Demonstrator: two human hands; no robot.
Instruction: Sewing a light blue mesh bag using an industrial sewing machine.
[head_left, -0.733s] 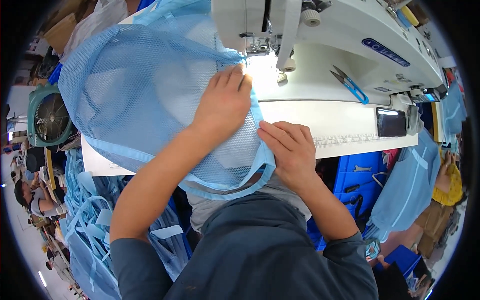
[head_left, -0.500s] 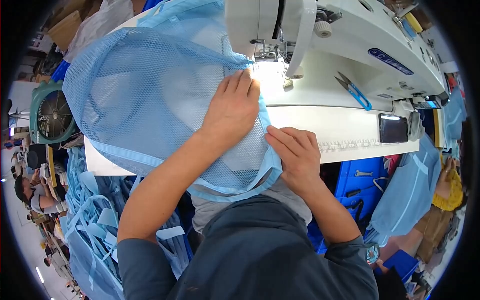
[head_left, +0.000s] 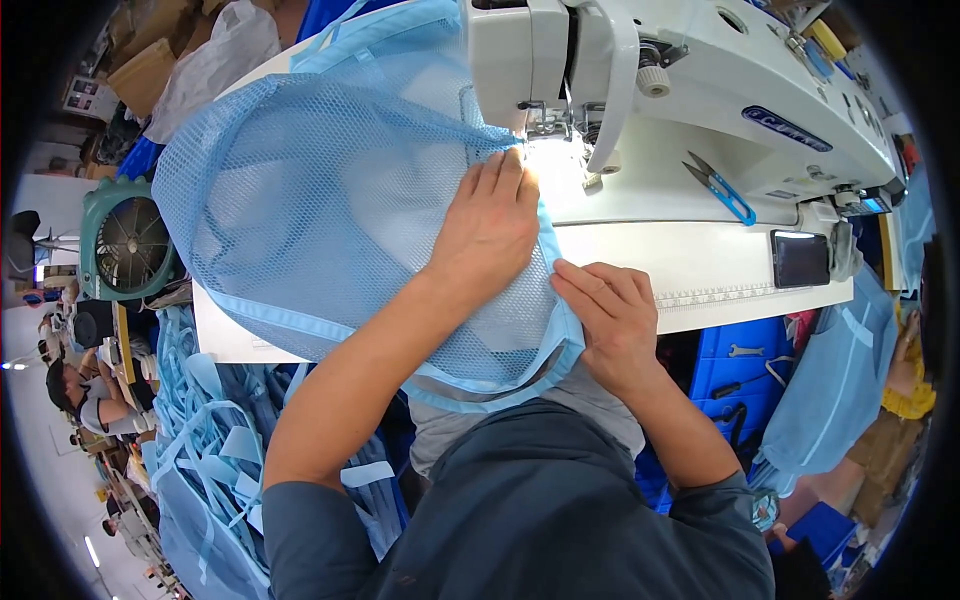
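Mesh (head_left: 310, 190) looks mid-seam at sewing machine (head_left: 760, 80); done/left split unclear. Left hand (head_left: 490, 230): fingers close together, flat; right hand (head_left: 615, 325): on trim (head_left: 549, 242), pinch unclear.

Sewing workshop, production type. White sewing machine (head_left: 720, 75) stood on a white worktop (head_left: 640, 245) with a ruler strip (head_left: 715, 296); blue mesh fabric (head_left: 310, 190) ran up to the machine, snips (head_left: 730, 196) lay nearby. Heaped light-blue textile pieces (head_left: 205, 470) filled the left side. Blue bin (head_left: 718, 346) held a wrench (head_left: 746, 351). Other people (head_left: 108, 405) showed in the left background.
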